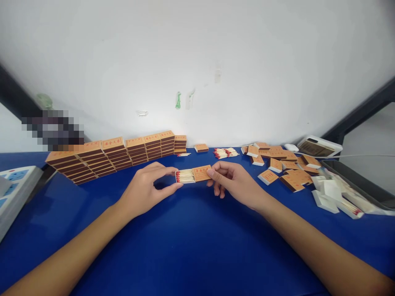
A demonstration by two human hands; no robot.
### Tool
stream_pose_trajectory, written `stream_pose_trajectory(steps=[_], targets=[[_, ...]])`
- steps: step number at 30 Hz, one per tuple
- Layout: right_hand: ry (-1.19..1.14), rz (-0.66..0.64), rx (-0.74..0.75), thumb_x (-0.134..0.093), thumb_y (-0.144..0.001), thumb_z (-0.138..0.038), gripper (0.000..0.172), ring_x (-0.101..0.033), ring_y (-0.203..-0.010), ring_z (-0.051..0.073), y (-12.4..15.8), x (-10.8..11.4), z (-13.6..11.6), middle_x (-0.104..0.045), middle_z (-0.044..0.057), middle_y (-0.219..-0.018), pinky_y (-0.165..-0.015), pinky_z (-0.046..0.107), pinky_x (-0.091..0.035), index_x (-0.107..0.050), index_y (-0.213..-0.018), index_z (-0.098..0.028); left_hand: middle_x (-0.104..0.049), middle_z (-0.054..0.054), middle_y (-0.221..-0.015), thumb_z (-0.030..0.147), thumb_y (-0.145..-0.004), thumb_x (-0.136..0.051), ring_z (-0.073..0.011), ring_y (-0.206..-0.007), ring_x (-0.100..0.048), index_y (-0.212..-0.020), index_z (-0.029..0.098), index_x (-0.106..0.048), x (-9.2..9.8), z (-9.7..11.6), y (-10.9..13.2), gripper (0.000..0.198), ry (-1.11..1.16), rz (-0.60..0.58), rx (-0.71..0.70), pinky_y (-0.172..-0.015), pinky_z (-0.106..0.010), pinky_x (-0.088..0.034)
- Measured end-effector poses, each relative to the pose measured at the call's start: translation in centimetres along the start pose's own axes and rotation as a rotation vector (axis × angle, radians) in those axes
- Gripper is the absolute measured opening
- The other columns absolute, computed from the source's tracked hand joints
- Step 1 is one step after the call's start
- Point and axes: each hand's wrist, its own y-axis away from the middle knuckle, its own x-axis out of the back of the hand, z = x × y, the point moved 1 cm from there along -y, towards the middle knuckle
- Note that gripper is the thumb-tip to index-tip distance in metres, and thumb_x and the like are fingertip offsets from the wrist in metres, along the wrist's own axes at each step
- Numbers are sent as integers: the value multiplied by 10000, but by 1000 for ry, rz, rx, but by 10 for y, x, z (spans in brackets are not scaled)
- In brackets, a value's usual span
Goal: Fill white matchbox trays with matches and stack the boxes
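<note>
A matchbox (202,173), slid partly out of its orange sleeve, is held above the blue table in the middle of the head view. Red-tipped matches (185,176) lie side by side in its white tray, heads toward the left. My right hand (231,179) pinches the sleeve's right end between thumb and fingers. At the tray's outer end, the thumb and forefinger of my left hand (151,185) close on its two long sides. Behind the matchbox are a loose pile of matches (226,153) and a few stray matches (184,155).
Stacked matchboxes (114,154) form a long row at the back left. One closed matchbox (201,147) lies near the wall. Scattered matchboxes (277,164), white trays (330,193), a black container (361,187) and a phone (319,146) occupy the right side.
</note>
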Motion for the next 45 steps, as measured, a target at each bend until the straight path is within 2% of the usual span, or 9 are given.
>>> stream_pose_trajectory(steps=[8, 15, 22, 27, 32, 40, 45], targets=[[-5, -43, -17, -714, -886, -712, 523, -650, -545, 116, 3, 1, -6, -732, 19, -774, -486, 234, -529, -611, -894, -199, -808, -47, -1073, 378, -923, -797, -205, -932, -758, -1142, 232, -779, 3, 7, -2, 263, 27, 21, 58, -871, -335, -633], [-16, -45, -14, -717, -897, -693, 502, -654, -548, 116, 5, -1, -6, -711, 1, -750, -487, 229, -522, -615, -894, -201, -784, -22, -1064, 381, -867, -839, -193, -941, -754, -1127, 234, -747, -3, 7, 1, 312, 131, -57, 166, -886, -320, -620], [-12, -64, -19, -714, -899, -689, 491, -654, -558, 122, 9, -7, -9, -703, 3, -750, -486, 236, -520, -628, -897, -205, -769, -11, -999, 388, -923, -802, -189, -890, -697, -1153, 265, -761, -4, 17, 1, 264, 87, -127, 112, -812, -322, -561], [-20, -79, -30, -723, -890, -692, 493, -647, -554, 119, 11, -12, -10, -710, 10, -758, -483, 233, -515, -631, -896, -207, -785, -39, -1103, 416, -925, -804, -206, -955, -727, -1170, 252, -752, -8, 19, 5, 299, 111, -93, 102, -864, -330, -576], [-28, -89, -47, -734, -880, -691, 490, -646, -547, 122, 12, -15, -10, -707, 1, -754, -482, 240, -514, -620, -893, -215, -792, -35, -1056, 377, -930, -796, -194, -891, -733, -1158, 247, -753, -9, 20, 6, 266, 112, -53, 66, -815, -316, -583], [-39, -117, -37, -728, -899, -670, 474, -652, -542, 125, 14, -15, -11, -688, -11, -732, -471, 236, -501, -584, -861, -219, -789, -19, -1075, 316, -916, -816, -172, -888, -732, -1161, 246, -749, -6, 23, 4, 264, 146, -23, 58, -821, -290, -573], [-40, -100, -45, -737, -892, -667, 472, -649, -537, 125, 16, -17, -13, -696, -11, -737, -468, 241, -512, -579, -859, -224, -799, -35, -1080, 359, -914, -829, -183, -889, -740, -1183, 231, -753, -8, 22, 5, 307, 121, -8, 40, -809, -300, -585]])
